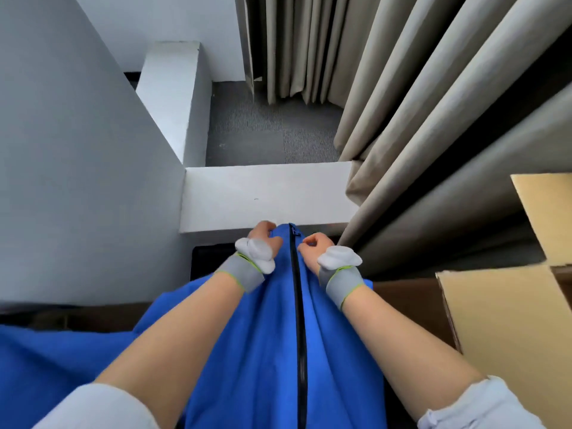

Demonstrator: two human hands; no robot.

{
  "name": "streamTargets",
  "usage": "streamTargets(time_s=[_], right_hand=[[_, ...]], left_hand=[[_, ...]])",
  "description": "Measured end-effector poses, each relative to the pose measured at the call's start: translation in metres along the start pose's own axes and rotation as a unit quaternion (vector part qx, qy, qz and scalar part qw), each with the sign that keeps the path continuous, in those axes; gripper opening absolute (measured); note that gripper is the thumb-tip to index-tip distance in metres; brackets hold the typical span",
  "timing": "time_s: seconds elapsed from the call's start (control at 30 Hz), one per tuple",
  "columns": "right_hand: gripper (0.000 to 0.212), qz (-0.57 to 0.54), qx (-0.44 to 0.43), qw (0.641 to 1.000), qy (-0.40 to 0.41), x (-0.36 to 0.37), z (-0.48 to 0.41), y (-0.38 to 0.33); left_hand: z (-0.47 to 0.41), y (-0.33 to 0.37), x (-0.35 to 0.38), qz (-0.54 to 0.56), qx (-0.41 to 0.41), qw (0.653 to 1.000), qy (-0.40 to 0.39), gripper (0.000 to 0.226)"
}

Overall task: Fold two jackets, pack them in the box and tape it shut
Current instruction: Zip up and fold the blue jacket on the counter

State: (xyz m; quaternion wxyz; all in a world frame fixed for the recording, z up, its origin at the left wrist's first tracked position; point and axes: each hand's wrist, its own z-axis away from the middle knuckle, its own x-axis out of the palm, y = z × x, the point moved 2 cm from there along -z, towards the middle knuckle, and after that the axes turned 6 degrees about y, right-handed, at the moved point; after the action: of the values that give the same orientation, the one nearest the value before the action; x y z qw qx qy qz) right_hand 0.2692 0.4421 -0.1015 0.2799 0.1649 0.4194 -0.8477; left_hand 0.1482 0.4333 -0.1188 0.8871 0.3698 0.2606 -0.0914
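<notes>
I grip the blue jacket (pixel 269 335) at its top, left hand (pixel 263 239) and right hand (pixel 314 247) clenched on fabric either side of the zipper (pixel 297 305). The box (pixel 507 320) sits right of my hands. Pulling evenly should set the zipper straight for folding.
</notes>
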Motion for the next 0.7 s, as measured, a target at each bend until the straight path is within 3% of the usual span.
streamTargets(time_s=[0.2, 0.37, 0.5, 0.6, 0.7], right_hand=[[0.032, 0.162, -0.086, 0.983, -0.003, -0.007, 0.08, 0.02], [0.074, 0.295, -0.077, 0.952, -0.01, -0.002, 0.146, 0.04], [0.063, 0.342, -0.05, 0.938, 0.014, 0.005, 0.186, 0.06], [0.044, 0.311, -0.069, 0.946, 0.061, 0.0, 0.218, 0.065], [0.044, 0.247, -0.093, 0.96, 0.098, -0.008, 0.248, 0.066]], left_hand=[[0.086, -0.053, -0.013, -0.143, 0.039, 0.987, 0.054, 0.045], [0.142, -0.067, -0.025, -0.279, 0.073, 0.946, 0.147, 0.053], [0.172, -0.098, -0.036, -0.178, 0.01, 0.978, 0.105, 0.06], [0.199, -0.112, -0.049, -0.066, 0.037, 0.991, 0.108, 0.052], [0.224, -0.114, -0.054, 0.008, 0.101, 0.987, 0.128, 0.046]])
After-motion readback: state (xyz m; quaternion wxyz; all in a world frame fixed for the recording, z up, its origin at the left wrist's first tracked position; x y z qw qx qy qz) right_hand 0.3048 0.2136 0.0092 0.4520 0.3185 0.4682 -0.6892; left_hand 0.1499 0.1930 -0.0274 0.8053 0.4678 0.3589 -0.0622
